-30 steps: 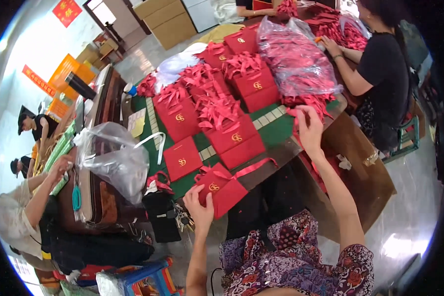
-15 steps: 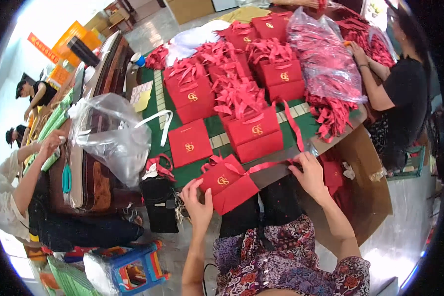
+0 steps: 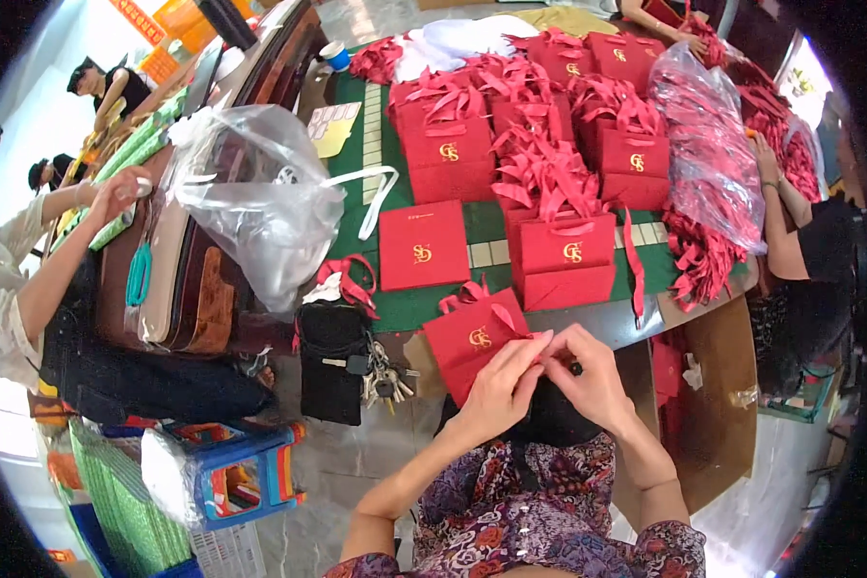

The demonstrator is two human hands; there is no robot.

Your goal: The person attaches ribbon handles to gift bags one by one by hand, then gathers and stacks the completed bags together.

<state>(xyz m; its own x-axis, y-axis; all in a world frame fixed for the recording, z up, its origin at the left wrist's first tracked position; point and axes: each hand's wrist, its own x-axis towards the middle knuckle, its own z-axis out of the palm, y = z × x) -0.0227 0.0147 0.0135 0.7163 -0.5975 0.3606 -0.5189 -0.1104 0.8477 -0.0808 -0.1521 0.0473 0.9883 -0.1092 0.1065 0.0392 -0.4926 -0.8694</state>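
A small red paper gift bag [image 3: 476,335] with a gold emblem lies tilted at the table's near edge, over my lap. Its red ribbon runs from the bag's top toward my fingers. My left hand [image 3: 503,383] and my right hand [image 3: 590,378] meet just right of the bag, fingertips together, both closed on the ribbon's end. Little of the ribbon shows between the fingers. Behind it lies a flat red bag [image 3: 424,247], and beside that stands a group of upright red bags [image 3: 564,267] with ribbon handles.
A clear plastic bag of red ribbons [image 3: 708,144] fills the table's right side. Keys [image 3: 387,378] and a black pouch [image 3: 331,323] sit at the near left. An open cardboard box [image 3: 713,405] stands below on the right. Co-workers stand at both sides.
My left hand has left the bag's left side and moved right to meet my right hand at the ribbon. The view has shifted, so the table sits further right.
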